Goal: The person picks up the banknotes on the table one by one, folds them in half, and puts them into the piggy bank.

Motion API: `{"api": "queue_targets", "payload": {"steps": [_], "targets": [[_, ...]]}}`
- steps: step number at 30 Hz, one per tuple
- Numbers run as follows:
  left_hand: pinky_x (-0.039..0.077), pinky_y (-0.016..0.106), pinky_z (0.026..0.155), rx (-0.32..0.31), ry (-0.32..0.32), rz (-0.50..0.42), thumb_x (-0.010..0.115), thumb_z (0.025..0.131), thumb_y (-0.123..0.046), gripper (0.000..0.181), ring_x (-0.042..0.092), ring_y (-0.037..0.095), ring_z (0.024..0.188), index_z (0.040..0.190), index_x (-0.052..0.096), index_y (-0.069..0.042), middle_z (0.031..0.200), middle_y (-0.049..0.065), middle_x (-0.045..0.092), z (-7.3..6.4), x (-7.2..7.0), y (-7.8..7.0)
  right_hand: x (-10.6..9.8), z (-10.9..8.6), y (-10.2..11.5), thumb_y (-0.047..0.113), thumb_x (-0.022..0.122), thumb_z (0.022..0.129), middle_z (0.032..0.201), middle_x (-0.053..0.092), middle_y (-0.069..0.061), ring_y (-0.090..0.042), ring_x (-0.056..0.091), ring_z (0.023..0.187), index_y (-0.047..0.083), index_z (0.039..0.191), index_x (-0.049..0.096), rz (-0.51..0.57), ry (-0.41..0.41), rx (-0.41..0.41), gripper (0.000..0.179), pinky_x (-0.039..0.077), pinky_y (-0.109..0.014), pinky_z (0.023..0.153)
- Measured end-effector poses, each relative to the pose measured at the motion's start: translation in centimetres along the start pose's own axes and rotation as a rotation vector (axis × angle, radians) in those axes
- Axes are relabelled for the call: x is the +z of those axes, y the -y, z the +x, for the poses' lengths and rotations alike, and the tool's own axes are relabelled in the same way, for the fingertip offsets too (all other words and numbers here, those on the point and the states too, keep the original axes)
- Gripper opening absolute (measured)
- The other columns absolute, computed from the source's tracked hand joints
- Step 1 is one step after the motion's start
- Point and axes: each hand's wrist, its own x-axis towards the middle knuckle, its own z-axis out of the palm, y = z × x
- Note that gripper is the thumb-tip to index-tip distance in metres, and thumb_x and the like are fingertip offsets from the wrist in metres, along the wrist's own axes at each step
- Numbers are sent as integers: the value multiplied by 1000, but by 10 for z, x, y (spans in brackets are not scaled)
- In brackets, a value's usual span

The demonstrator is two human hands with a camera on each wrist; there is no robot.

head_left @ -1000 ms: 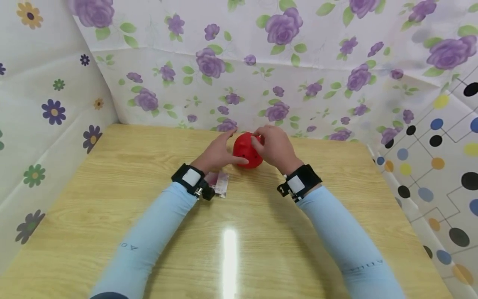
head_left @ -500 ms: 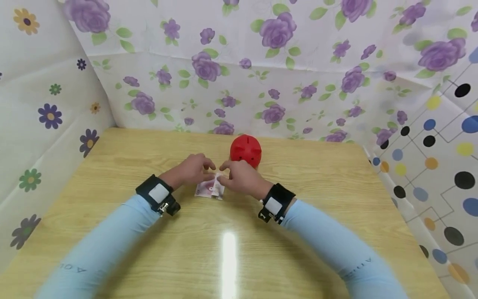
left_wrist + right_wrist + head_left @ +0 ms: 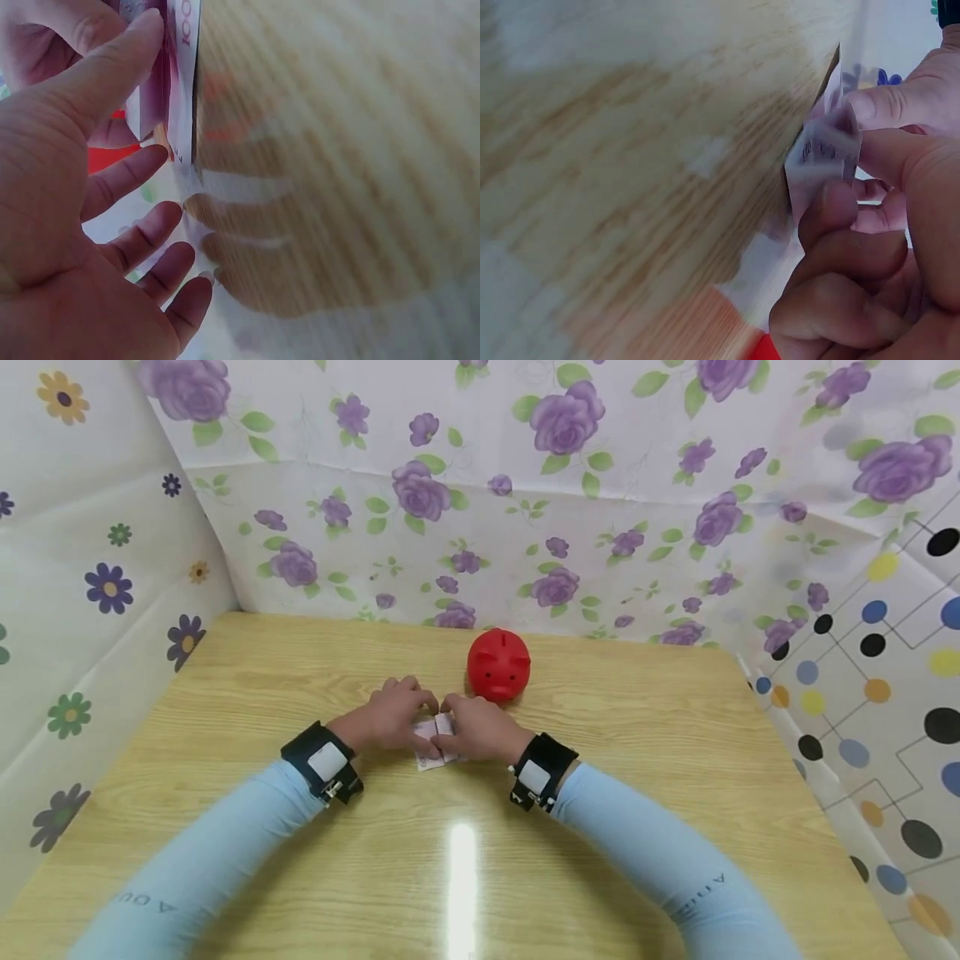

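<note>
A pink-and-white 100 banknote [image 3: 430, 762], partly folded over, lies low at the table between both hands. With thumb and index finger, my left hand [image 3: 388, 717] holds it from the left; its other fingers spread loosely beyond the far edge in the left wrist view. My right hand [image 3: 482, 729] pinches the raised, folded part [image 3: 821, 161] between thumb and index finger, the remaining fingers curled in. Both thumbs meet near the fold. Just behind the right hand stands a red piggy bank [image 3: 498, 664], slot on top, its face toward me.
The wooden table [image 3: 360, 860] reflects a bright strip of light at the front. Floral sheeting [image 3: 480, 510] rises behind the table's back edge, with patterned sheets [image 3: 885, 710] at the sides.
Both hands have come away from the piggy bank, forward and left to the banknote. They have closed in on it, and the note has shifted slightly right. The piggy bank stays put.
</note>
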Motion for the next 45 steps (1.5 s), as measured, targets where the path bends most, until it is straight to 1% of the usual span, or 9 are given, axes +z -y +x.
{"api": "queue_targets", "payload": {"steps": [8,15,21,24,28,33,36,39,45], "targets": [[33,37,75,-46,18,-43,93,72,-45,53,42,28,95,99,61,-12,101,6,51,-2,5,-3,-4,-7,-2,45,78,89,71,61,-2,-16,60,63,18,115,52,104,-16,17,45,47,-24,55],[39,33,71,-28,26,-205,91,78,-28,49,52,18,80,98,49,-13,83,2,52,-7,9,-2,-6,-20,-7,47,81,85,72,55,-1,-15,56,67,19,97,52,145,-89,-13,42,43,-24,58],[41,27,61,34,-64,-328,84,86,-19,27,51,14,65,85,58,-13,70,0,55,-17,16,-3,-11,-40,-14,40,83,86,72,54,0,-13,54,67,19,99,56,237,-89,-34,37,42,-23,59],[43,26,62,25,-112,-429,79,91,-21,24,52,13,66,81,58,-13,72,-1,57,-21,19,-5,-17,-49,-19,35,84,86,76,58,-1,-15,55,71,20,107,60,300,-107,-39,35,45,-26,63],[43,25,58,-14,-157,-674,68,100,-19,17,52,15,65,94,54,-11,79,2,62,-25,20,-11,-28,-63,-28,29,85,86,92,69,1,-17,61,83,21,117,64,426,-131,-40,38,51,-29,73],[60,36,65,-27,-209,-935,60,104,-16,14,67,19,72,113,52,-9,101,12,76,-31,15,-29,-45,-86,-35,28,85,86,105,74,-1,-21,66,89,19,118,73,571,-139,-12,35,56,-32,77],[63,43,73,-6,-255,-978,60,104,-14,19,71,23,78,121,56,-8,108,14,77,-36,11,-43,-56,-102,-37,30,83,88,103,74,-3,-23,65,87,20,114,77,629,-153,25,28,56,-31,76],[62,37,71,-2,-318,-960,61,104,-16,21,69,22,77,124,61,-9,101,12,77,-40,5,-55,-67,-117,-40,33,81,89,102,76,-4,-24,66,87,21,110,79,674,-196,50,24,57,-30,75],[57,25,68,-1,-451,-952,68,100,-21,17,64,22,77,108,71,-7,93,11,74,-43,-10,-68,-81,-138,-45,39,76,93,101,77,-6,-23,69,86,15,107,79,714,-368,64,29,58,-30,74]]}}
